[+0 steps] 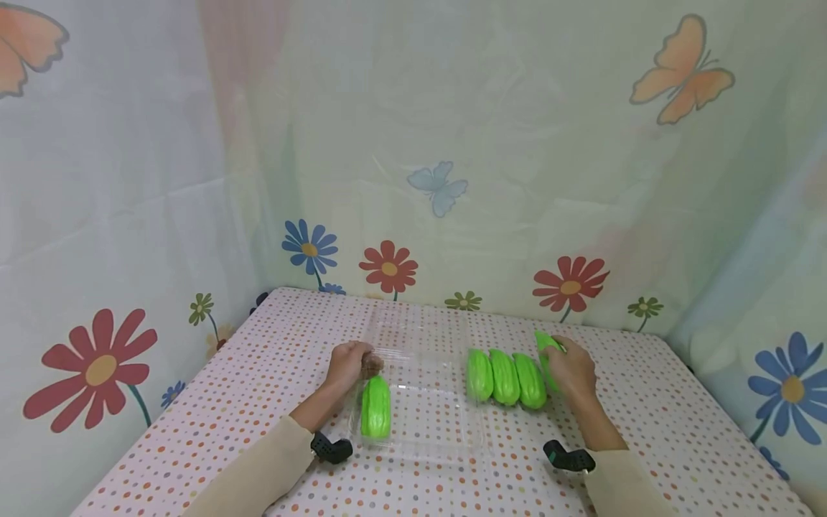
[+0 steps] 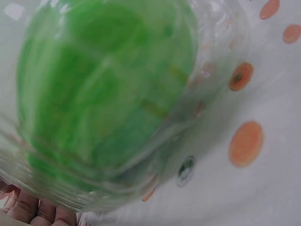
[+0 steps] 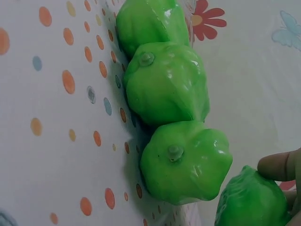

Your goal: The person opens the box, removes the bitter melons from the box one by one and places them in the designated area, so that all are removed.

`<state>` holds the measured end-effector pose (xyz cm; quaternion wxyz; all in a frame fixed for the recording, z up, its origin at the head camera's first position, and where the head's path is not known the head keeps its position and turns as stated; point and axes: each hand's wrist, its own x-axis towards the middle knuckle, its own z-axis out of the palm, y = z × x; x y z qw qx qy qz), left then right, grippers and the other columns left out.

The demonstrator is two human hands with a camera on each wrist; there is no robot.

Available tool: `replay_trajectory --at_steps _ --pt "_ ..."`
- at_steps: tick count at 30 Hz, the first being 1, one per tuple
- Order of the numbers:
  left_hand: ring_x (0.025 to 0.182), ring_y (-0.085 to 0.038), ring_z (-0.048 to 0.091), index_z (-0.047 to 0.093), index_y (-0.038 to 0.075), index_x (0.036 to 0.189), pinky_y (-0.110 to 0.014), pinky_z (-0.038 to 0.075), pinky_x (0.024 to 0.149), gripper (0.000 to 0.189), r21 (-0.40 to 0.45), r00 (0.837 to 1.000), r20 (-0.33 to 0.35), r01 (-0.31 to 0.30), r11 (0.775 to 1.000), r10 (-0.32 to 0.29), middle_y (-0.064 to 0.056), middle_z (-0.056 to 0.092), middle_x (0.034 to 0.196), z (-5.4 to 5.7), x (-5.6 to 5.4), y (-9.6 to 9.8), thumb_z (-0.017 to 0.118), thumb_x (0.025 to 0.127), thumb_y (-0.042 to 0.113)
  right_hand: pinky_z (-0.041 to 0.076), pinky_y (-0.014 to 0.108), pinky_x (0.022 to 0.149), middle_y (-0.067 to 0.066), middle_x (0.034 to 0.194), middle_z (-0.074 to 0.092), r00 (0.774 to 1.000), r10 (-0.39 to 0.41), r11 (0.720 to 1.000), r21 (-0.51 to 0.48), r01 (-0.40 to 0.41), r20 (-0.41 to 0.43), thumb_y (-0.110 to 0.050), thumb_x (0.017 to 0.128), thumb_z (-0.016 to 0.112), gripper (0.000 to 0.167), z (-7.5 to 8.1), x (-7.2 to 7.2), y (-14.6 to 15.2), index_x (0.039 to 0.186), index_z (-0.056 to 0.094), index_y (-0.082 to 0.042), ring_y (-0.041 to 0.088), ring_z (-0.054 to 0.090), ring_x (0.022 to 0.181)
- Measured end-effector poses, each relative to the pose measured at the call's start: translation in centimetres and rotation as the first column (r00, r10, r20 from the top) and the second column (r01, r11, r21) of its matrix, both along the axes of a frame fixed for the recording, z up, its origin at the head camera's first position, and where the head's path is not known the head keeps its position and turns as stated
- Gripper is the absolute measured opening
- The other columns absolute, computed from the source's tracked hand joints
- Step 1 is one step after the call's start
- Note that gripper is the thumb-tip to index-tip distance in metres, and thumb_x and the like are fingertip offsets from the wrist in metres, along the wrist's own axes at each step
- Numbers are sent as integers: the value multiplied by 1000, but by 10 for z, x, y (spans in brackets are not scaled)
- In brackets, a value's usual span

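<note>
A clear plastic clamshell box [image 1: 426,431] lies with its lid [image 1: 416,327] folded back. My left hand [image 1: 349,364] grips the box's far left corner; in the left wrist view its fingers [image 2: 44,212] curl at the plastic edge. Inside, along the left wall, lies one long ridged green gourd [image 1: 376,408]. My right hand [image 1: 573,366] holds another green gourd [image 3: 254,200], thumb and fingers around it, at the right end of a row. That row is three similar gourds [image 1: 506,377] lying side by side, just right of the box.
The table [image 1: 310,488] wears a polka-dot cover. Behind it and along both sides hang curtains [image 1: 517,143] printed with flowers and butterflies. The row of gourds stands close against the box's right wall.
</note>
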<state>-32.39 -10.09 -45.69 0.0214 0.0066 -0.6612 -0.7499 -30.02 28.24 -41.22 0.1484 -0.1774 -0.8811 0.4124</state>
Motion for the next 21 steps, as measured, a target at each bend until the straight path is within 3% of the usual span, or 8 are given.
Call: replay_trajectory --at_steps 3,5,21 --pt "69 -16 69 61 -12 102 -32 59 68 25 -8 1000 -2 4 1000 -4 -7 71 73 4 1 0 50 101 10 23 71 111 29 158 33 998 38 999 -1 -38 59 -23 100 46 58 1 -2 5 155 39 -6 52 29 143" --pt "70 -17 69 62 -10 100 -32 59 69 24 -15 1000 -9 5 1000 -6 -8 71 74 5 1 0 50 101 11 20 72 112 29 158 31 994 52 999 2 -52 92 -23 99 47 59 1 -2 7 155 38 -5 53 27 143" --pt "69 -16 70 61 -13 107 -33 60 69 28 -28 1000 3 -10 1000 10 -9 72 75 -1 -2 0 51 101 12 33 70 107 35 153 32 978 50 997 40 -59 203 -27 96 53 64 -5 -2 13 152 37 0 56 33 136"
